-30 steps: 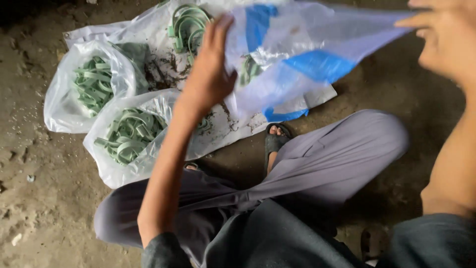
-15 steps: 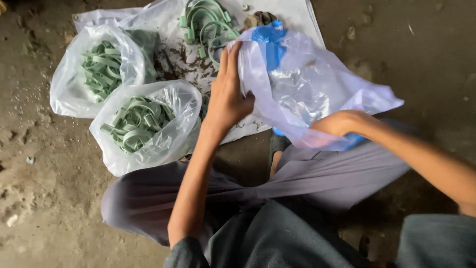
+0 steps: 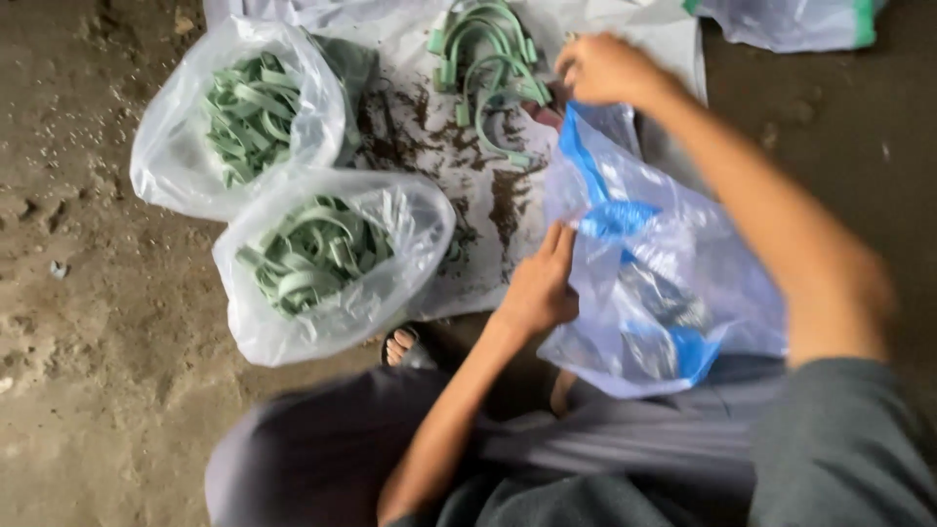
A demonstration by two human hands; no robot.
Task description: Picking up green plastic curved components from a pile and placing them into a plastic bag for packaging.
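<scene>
- Head view: the left hand [image 3: 537, 288] pinches the near edge of the blue-and-clear plastic bag [image 3: 664, 293], now lying lower over the lap.
- The right hand [image 3: 603, 68], closed, has moved up to the bag's top beside the green clamps [image 3: 488, 68].

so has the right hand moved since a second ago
Yes. The right hand has gone from out at the side across to the loose green clips on the white sheet, gripping the blue-and-clear bag.

A rough, informal work spot on bare ground. The dirt floor [image 3: 88, 322] is dusty. Plastic bags [image 3: 322, 263] of green clips sit on a spread sheet [image 3: 488, 195].
</scene>
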